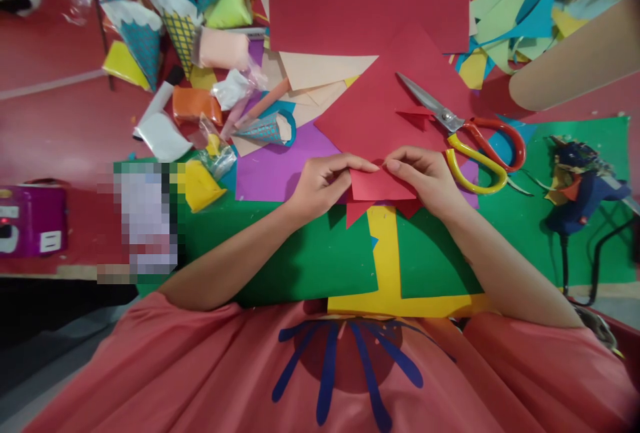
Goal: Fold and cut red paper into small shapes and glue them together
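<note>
Bench point(40, 119) with scissors point(453, 121), left hand point(321, 183), right hand point(426, 176) and red paper rectangle point(383, 185).
Left of the scissors' handles, both hands turn inward, fingers bent and pinched nearly closed on the paper, the left index stretched along its far edge; the red paper rectangle sits between them, long axis running sideways, straight near edge facing the person.

- Small paper piece point(380, 185): plain red.
- Scissors point(453, 124): silvery blades, one handle loop red, the other yellow.
- Paper cones point(141, 43): teal with reddish crisscross (one, though, is yellow with a dark grid), white tops.
- Glue gun point(575, 201): dark blue.
- Shirt point(210, 366): coral, dark-blue streaks.
</note>
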Available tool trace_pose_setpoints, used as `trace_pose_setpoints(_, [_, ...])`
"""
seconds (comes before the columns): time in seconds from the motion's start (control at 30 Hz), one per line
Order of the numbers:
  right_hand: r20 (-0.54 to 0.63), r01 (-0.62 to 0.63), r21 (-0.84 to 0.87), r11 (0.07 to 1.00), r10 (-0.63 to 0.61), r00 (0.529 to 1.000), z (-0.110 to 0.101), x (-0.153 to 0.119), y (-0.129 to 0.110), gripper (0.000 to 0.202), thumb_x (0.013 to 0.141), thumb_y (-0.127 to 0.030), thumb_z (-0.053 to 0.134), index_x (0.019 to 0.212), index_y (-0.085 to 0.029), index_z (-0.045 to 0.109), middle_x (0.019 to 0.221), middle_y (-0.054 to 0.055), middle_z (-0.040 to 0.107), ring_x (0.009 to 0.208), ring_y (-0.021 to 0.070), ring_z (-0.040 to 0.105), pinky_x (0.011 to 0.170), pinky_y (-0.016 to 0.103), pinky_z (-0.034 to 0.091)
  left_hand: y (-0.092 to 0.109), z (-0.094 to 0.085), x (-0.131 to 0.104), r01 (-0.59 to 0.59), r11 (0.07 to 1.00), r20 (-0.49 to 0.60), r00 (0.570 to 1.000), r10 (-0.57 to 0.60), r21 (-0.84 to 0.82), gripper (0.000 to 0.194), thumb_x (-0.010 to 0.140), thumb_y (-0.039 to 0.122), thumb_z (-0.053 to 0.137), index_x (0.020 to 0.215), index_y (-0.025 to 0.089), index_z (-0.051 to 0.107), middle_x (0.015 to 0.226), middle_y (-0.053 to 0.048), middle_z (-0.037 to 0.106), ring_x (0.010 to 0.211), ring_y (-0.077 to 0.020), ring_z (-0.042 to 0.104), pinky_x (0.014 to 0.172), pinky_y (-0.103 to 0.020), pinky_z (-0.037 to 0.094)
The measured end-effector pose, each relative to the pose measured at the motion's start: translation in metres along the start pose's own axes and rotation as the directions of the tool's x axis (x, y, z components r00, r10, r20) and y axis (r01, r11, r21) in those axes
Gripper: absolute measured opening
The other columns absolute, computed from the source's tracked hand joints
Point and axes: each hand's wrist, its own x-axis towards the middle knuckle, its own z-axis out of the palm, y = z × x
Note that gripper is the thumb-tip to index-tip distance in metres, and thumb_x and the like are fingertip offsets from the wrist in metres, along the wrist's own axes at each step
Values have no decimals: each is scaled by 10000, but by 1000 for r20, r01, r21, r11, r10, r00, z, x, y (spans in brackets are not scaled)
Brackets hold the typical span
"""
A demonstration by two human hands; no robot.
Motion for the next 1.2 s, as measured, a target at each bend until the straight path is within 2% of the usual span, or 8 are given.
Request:
trace_pose_setpoints(0.2, [-42,8,7,1000,-7,999,1,0,4,215,775,-379,692,709,-179,643,674,-20,588,628,87,496,599,228,412,2,1,0,61,998,-15,998,-62,-32,223,868,316,546,886,198,735,890,-34,754,842,-151,690,767,-246,535])
trace_pose_setpoints(0.33, [-99,36,-37,999,-39,994,2,0,7,209,776,-362,686,688,-182,623,640,-27,555,600,82,465,567,226,390,-2,1,0,142,983,-35,989,-147,-116,276,865,364,515,1007,214,698,740,-4,686,641,-123,613,601,-241,481])
trace_pose_setpoints(0.4, [-118,61,-58,996,-68,991,2,0,7,200,781,-349,679,685,-185,616,636,-27,553,598,83,467,569,228,395,-4,2,2,190,965,-41,979,-201,-180,293,865,421,505,927,198,685,701,1,645,590,-104,557,553,-230,442])
trace_pose_setpoints(0.5, [-135,103,-86,991,-114,984,2,0,8,177,797,-323,665,694,-190,611,651,-24,569,609,87,488,595,235,418,-2,2,5,225,952,-41,970,-238,-205,331,807,481,588,683,174,595,609,23,560,539,-72,485,496,-201,391])
trace_pose_setpoints(0.6, [-160,140,-103,985,-155,975,2,0,8,154,801,-292,657,693,-194,607,662,-22,581,622,89,506,615,238,434,3,2,8,267,947,9,963,-270,-181,332,780,448,630,619,175,531,502,51,493,445,-53,449,423,-182,352])
trace_pose_setpoints(0.77, [-202,132,-126,983,-155,967,2,0,7,162,784,-308,666,682,-201,600,667,-12,591,635,104,525,604,249,445,5,2,9,350,905,71,936,-344,-242,251,795,373,586,634,186,540,423,60,513,340,-71,479,343,-187,355])
trace_pose_setpoints(1.2, [-186,108,-125,986,-131,974,0,3,8,143,783,-292,647,678,-195,635,655,-14,595,615,98,500,581,239,426,4,2,9,333,918,61,943,-328,-213,266,789,351,614,615,191,493,432,64,518,341,-59,487,352,-171,376])
